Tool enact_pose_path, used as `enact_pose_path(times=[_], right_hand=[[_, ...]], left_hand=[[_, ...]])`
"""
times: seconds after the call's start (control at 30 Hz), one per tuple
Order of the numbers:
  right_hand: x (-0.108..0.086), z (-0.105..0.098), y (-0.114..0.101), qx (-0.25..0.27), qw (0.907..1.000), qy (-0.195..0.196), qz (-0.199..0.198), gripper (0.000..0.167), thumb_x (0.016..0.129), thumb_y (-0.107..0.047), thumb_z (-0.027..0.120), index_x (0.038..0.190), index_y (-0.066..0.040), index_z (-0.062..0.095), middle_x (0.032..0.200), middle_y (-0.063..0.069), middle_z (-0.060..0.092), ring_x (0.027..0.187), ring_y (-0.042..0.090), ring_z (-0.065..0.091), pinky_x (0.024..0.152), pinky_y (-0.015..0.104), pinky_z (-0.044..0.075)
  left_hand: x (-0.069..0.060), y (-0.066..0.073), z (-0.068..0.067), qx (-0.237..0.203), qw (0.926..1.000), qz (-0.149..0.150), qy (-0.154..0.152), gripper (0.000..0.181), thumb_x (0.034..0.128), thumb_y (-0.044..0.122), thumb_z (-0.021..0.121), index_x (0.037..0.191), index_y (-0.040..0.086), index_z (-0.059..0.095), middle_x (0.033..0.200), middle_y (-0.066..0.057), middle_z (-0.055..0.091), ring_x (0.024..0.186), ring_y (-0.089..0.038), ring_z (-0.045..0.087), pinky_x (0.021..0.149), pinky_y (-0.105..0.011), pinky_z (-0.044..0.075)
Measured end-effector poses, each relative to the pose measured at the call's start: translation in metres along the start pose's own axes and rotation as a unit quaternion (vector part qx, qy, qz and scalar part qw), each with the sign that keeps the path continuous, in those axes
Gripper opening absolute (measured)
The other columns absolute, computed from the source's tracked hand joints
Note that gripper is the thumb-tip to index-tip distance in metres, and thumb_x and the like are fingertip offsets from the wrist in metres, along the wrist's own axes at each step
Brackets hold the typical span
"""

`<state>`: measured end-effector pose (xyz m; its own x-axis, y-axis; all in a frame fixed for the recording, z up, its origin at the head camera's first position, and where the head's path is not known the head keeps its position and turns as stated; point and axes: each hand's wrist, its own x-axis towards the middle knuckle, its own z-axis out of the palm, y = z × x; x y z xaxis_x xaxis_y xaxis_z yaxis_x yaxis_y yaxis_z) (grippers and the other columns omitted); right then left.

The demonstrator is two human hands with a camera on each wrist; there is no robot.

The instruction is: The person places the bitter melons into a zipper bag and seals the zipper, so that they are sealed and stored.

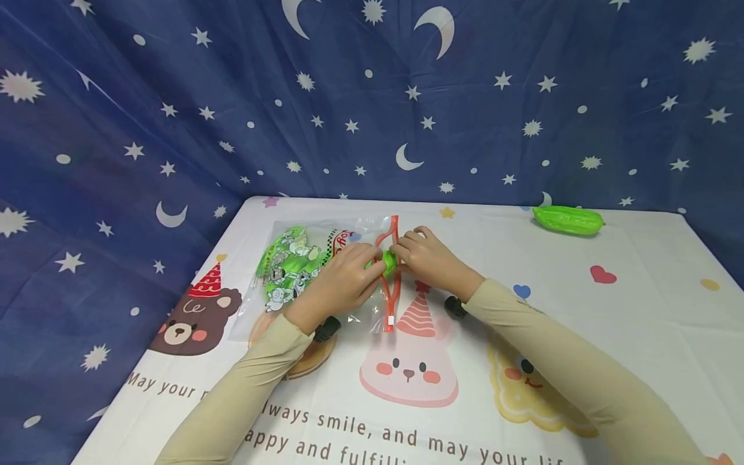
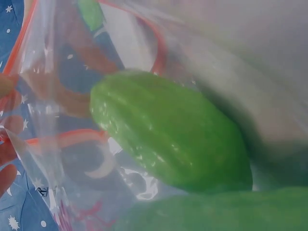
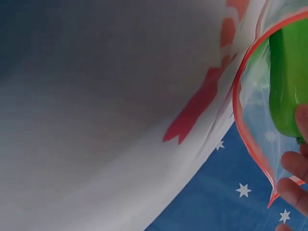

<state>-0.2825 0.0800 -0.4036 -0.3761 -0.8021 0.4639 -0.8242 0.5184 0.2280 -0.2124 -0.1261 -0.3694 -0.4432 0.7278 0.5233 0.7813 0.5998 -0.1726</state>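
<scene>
A clear zip bag (image 1: 363, 316) with an orange-red zip edge lies on the table, printed with cartoon figures and lettering. Through its film show bright green toy vegetables (image 1: 302, 242). My left hand (image 1: 349, 274) lies over the bag and grips it at the mouth. At that spread mouth a ridged green toy vegetable (image 3: 288, 86) pokes out, and my right hand (image 1: 427, 258) pinches its end. In the left wrist view, a plump green toy vegetable (image 2: 168, 130) appears behind hazy film. Fingertips are partly hidden.
Another glossy green toy vegetable (image 1: 568, 220) lies near the table's back right edge. The white tablecloth (image 1: 639, 355) carries printed animals, hearts and text. A blue curtain (image 1: 465, 129) with moons and stars hangs behind and at the left.
</scene>
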Motion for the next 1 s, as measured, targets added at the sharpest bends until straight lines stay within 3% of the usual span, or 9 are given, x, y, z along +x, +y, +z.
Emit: enact_pose_path(times=[0.23,0.43,1.0], right_hand=[[0.005,0.001,-0.001,-0.006,0.9999,-0.003,0.009,0.021,0.072,-0.017,0.080,0.084,-0.010,0.064,0.083,0.003,0.066,0.085,0.023,0.061,0.087,0.042,0.045],[0.004,0.001,0.000,-0.010,0.9992,-0.036,0.012,0.018,0.076,-0.020,0.076,0.089,-0.013,0.068,0.086,0.003,0.067,0.085,0.022,0.061,0.086,0.042,0.045],[-0.013,-0.007,0.012,-0.028,0.9978,-0.048,0.035,0.042,0.075,-0.030,0.075,0.108,-0.008,0.060,0.099,0.008,0.063,0.095,0.027,0.060,0.088,0.045,0.044]], left_hand=[[0.001,-0.001,0.000,-0.004,1.0000,0.002,0.004,0.004,0.0853,0.011,0.062,0.088,0.008,0.061,0.096,-0.006,0.059,0.095,-0.023,0.058,0.093,-0.034,0.046],[0.002,-0.001,0.000,-0.001,1.0000,0.006,0.008,0.005,0.0859,0.010,0.060,0.089,0.007,0.061,0.095,-0.006,0.060,0.094,-0.023,0.058,0.091,-0.034,0.047],[-0.001,-0.001,0.002,-0.004,1.0000,0.004,0.005,0.007,0.0858,0.010,0.062,0.091,0.007,0.062,0.094,-0.006,0.059,0.093,-0.022,0.058,0.090,-0.034,0.048]])
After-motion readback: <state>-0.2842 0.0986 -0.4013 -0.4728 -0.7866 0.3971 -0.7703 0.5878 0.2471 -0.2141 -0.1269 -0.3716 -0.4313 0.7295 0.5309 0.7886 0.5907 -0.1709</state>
